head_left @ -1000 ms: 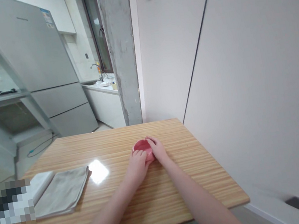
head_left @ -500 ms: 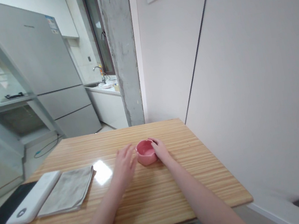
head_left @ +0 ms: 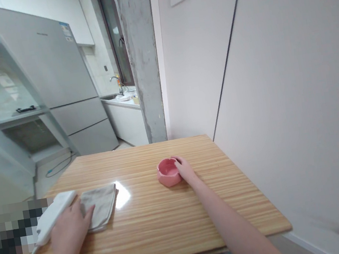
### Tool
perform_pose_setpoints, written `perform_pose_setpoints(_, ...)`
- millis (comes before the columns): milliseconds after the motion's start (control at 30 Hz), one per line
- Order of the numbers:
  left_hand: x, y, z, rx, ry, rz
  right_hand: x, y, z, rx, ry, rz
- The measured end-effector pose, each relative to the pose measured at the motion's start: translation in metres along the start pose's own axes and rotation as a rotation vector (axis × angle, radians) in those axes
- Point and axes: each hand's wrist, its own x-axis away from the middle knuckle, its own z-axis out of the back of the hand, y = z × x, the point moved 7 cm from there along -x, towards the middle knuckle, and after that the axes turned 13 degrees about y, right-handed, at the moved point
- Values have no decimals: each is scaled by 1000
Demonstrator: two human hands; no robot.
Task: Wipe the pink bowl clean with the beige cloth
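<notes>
A pink ashtray point(head_left: 169, 179) with a notched rim stands upright on the wooden table. My right hand point(head_left: 185, 170) grips its right side, thumb over the rim and fingers round the far wall. On the left, a folded grey cloth point(head_left: 103, 206) lies flat beside a long white device point(head_left: 54, 214) with a cable. My left hand point(head_left: 71, 224) is over the cloth's left part and the device's right edge, thumb spread from the fingers. Whether it presses on the cloth or hovers just above it, I cannot tell.
The wooden table point(head_left: 159, 227) has its far edge near a concrete pillar point(head_left: 146, 62). A white wall panel point(head_left: 282, 105) rises on the right. Behind stand a fridge point(head_left: 44, 69) and a sink counter point(head_left: 126, 121). The far left of the table is pixelated.
My left hand has moved from beside the ashtray leftward and nearer to me, over the cloth. My right hand keeps its hold on the ashtray. The view has shifted slightly.
</notes>
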Motion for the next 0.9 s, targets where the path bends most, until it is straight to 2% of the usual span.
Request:
perform_pose_setpoints(100,-4,-3,-2,-94,-25,68,0,1,-1,14,-28,-4)
perform_pose_setpoints(233,-17,-14,-19,-27,-176,176,0,1,-4,63,-71,30)
perform_pose_setpoints(300,-24,-5,-16,71,-162,203,-1,1,-4,94,-76,36)
perform_pose_setpoints(333,-27,6,-9,134,-107,210,-1,1,-4,105,-74,33)
perform_pose_setpoints(367,-29,21,2,205,-37,202,-1,2,-4,110,-74,30)
perform_pose_setpoints(433,-27,65,28,334,144,121,-1,3,-5,107,-79,20)
perform_pose_setpoints(500,-19,121,46,428,218,3,-1,3,-5,97,-77,12)
perform_pose_setpoints(600,2,217,55,532,227,-386,-1,2,-4,74,-61,11)
perform_pose_setpoints(667,21,270,46,555,135,-665,-1,1,-4,49,-77,20)
perform_pose_setpoints(700,29,287,40,548,97,-745,-1,1,-5,37,-87,22)
perform_pose_setpoints(767,38,306,32,530,47,-816,-1,0,-4,28,-85,20)
perform_pose_setpoints(900,53,307,32,486,28,-887,-1,-1,-1,58,-27,22)
